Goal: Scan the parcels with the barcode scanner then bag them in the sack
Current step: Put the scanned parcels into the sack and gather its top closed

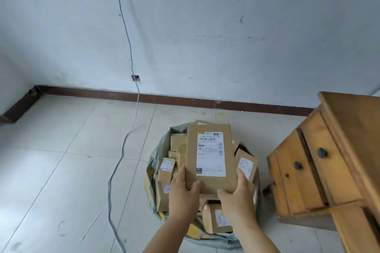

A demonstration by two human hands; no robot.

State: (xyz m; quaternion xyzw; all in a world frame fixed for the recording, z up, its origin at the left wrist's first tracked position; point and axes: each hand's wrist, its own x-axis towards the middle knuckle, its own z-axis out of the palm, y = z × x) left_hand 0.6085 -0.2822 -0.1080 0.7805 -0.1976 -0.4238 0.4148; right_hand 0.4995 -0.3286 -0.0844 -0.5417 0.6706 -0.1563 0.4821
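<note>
Over the open sack (162, 146) at 6 o'clock of the view, both hands hold one flat brown parcel (191, 162), label side up, white shipping label (210, 153) facing the camera. Left hand (183, 197) grips the parcel's near-left corner: thumb lies on the top face at the near edge, fingers run up the left side edge and go under. Right hand (238, 201) grips the near-right corner the same way, thumb on the near edge, fingers along the right side. Parcel's far end points to 12 o'clock, past the fingers. Below it the sack is packed with smaller parcels (166, 169), some with labels. Wooden drawer unit (320, 170) stands at 3 o'clock beside the sack. Grey cable (123, 146) trails over the tiled floor (61, 170) at 9 o'clock, running up the wall (205, 26).
</note>
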